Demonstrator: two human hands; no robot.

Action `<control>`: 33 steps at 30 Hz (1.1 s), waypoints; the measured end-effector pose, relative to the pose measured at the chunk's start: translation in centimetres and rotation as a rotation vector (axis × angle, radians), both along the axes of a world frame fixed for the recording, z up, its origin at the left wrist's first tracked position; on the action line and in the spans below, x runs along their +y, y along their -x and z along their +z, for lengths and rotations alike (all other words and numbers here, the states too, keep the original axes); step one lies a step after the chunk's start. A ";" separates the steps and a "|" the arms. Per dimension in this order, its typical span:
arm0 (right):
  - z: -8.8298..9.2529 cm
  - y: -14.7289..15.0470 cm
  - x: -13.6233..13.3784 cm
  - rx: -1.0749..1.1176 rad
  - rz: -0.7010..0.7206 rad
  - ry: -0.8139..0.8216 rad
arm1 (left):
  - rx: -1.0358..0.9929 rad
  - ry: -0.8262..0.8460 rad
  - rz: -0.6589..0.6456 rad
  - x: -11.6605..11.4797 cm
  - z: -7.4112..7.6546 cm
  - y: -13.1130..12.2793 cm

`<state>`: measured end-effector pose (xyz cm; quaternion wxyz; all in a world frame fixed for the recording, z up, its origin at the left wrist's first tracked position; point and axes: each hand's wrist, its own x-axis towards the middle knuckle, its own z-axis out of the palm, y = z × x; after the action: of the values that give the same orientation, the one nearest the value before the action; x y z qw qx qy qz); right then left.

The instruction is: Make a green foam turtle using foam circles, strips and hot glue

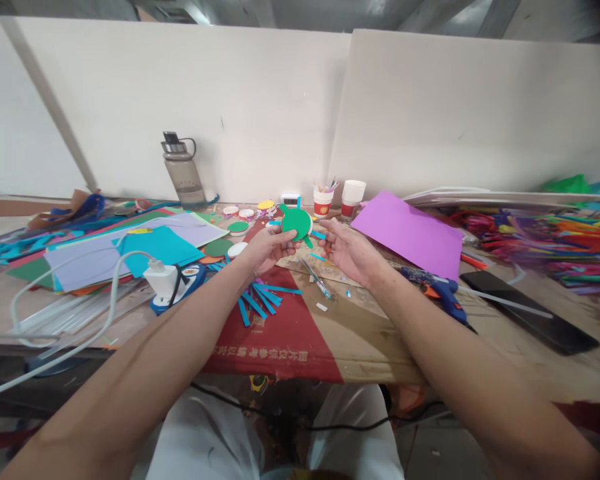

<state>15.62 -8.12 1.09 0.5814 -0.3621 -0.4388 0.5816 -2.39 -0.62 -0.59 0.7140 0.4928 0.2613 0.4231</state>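
Note:
My left hand grips a round green paper disc by its lower left edge, thumb on top. Green and blue strips stick out around the disc's rim. On its right, my right hand has its fingers stretched and apart, close to a blue strip at the rim; whether a fingertip touches it I cannot tell. Below the hands, a pen lies on the cardboard. A bunch of cut blue strips spreads out under my left forearm.
Coloured sheets, a power strip with a white plug and a bottle are on the left. Paper cups stand behind. To the right are a purple sheet, a blue glue gun, a phone and pipe cleaners.

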 end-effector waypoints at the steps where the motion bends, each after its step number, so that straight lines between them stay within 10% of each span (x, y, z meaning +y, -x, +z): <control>1: 0.0 0.0 0.0 -0.001 0.000 0.000 | -0.001 -0.002 -0.004 0.0 0.0 0.0; 33: -0.1 0.0 0.3 -0.040 -0.001 0.005 | 0.069 0.012 -0.011 -0.2 0.1 0.0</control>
<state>15.64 -7.84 0.99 0.5717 -0.3754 -0.4488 0.5751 -2.35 -0.80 -0.47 0.7100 0.5043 0.2854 0.4002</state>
